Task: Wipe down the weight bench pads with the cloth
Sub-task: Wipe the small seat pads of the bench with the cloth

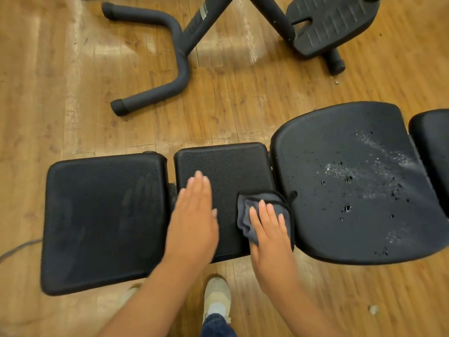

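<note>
Three black bench pads run left to right: a left pad (102, 220) with a faint handprint smudge, a smaller middle pad (226, 171), and a wide right pad (345, 181) speckled with droplets and whitish spray. A grey cloth (262, 205) lies bunched at the right edge of the middle pad. My right hand (269, 229) presses flat on the cloth, fingers together. On the left part of the middle pad my left hand (194, 215) rests flat, fingers straight, holding nothing.
A further black pad (435, 147) shows at the right edge. Behind the bench, on the wooden floor, stand a curved black machine foot (170, 76) and a ribbed black footplate (330, 23). My shoe (216, 295) is below the bench. A grey cable (17, 249) lies at left.
</note>
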Demonstrator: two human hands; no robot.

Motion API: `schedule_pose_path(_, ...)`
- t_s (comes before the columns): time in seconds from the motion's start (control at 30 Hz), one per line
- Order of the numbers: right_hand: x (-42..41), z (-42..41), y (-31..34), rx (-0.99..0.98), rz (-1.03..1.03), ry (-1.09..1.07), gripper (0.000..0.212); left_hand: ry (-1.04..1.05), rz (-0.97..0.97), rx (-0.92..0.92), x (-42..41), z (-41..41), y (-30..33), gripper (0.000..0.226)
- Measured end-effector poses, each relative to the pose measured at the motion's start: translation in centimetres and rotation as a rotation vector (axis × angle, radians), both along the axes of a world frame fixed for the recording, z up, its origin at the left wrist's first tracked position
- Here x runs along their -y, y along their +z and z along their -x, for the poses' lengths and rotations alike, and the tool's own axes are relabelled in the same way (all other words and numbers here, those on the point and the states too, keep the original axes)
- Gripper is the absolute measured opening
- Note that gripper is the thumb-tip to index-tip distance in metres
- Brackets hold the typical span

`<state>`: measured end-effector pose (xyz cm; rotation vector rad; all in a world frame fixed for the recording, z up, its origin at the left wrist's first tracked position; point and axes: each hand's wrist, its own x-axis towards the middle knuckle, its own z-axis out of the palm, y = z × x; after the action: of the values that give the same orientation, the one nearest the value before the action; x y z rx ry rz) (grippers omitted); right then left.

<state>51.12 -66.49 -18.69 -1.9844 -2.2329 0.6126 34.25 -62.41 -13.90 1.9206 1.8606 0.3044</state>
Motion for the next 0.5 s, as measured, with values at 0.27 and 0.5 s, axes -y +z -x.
schedule_pose_path(0.27,2.0,-1.6,-0.3,0.002,0.056,0.048,0.061,-0.033,0.063,-0.275,0.5,-3.5,-4.3,0.054)
schedule_pose_path(0.5,-6.3,-0.7,-0.3,-0.017,-0.027,0.026,0.054,-0.053,0.065,-0.276,1.8,-2.4,-4.7,0.059)
